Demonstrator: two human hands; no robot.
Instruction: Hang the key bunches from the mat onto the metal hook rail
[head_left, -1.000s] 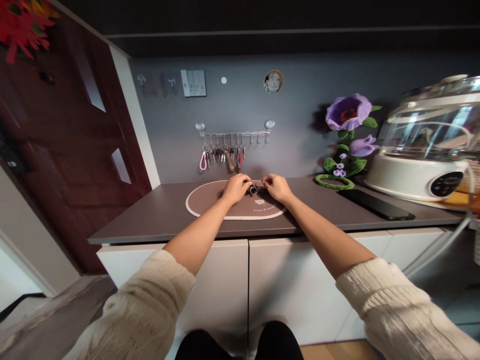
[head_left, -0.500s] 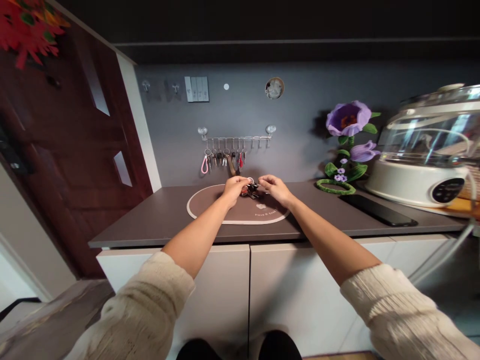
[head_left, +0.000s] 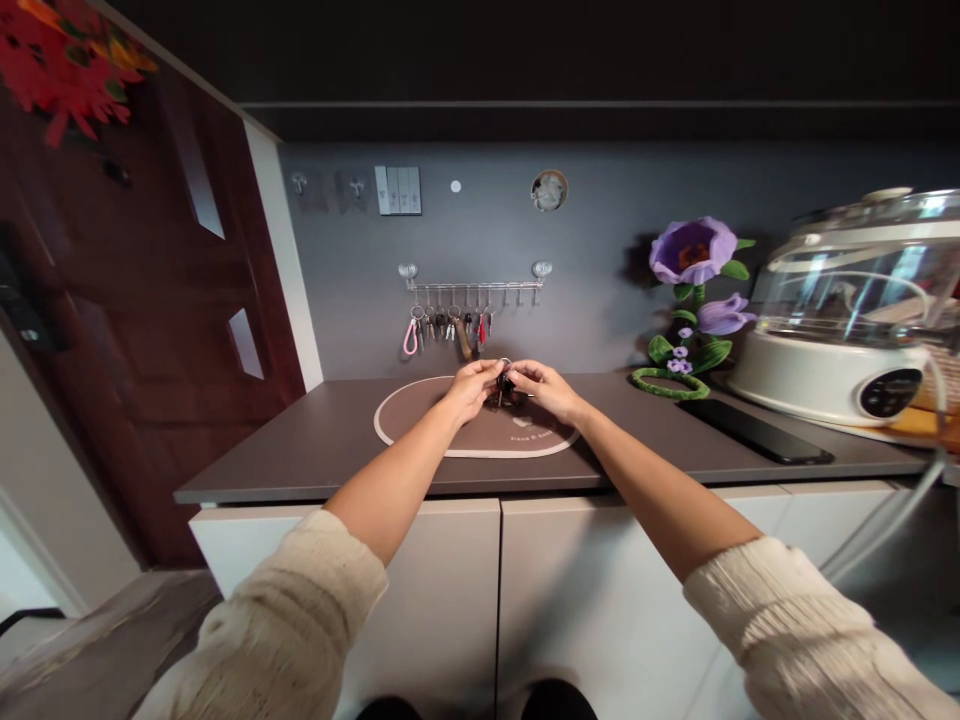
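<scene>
Over the brown oval mat [head_left: 420, 420], a bunch of dark keys [head_left: 507, 392] hangs from a metal ring between my two hands. My left hand [head_left: 474, 388] is closed on the ring, thumb and forefinger pinched at its left side. Fingers bent, my right hand [head_left: 546, 388] pinches at the ring's right side among the keys; exactly what its fingertips grip is partly hidden. Behind them, a hook rail [head_left: 476, 286] on the wall carries several sets of keys, one with a pink carabiner [head_left: 410, 338] and one with a red tag [head_left: 482, 328].
Right of the mat stand a purple flower ornament [head_left: 694, 255] with a green base and a white appliance [head_left: 817, 365] with a clear cover. A black phone [head_left: 754, 432] lies by the counter's front edge. Low above is a dark cabinet [head_left: 525, 60]; a door [head_left: 165, 300] is at left.
My right hand has moved in to the left and now meets the key ring, close against my left hand. The view has tipped slightly upward.
</scene>
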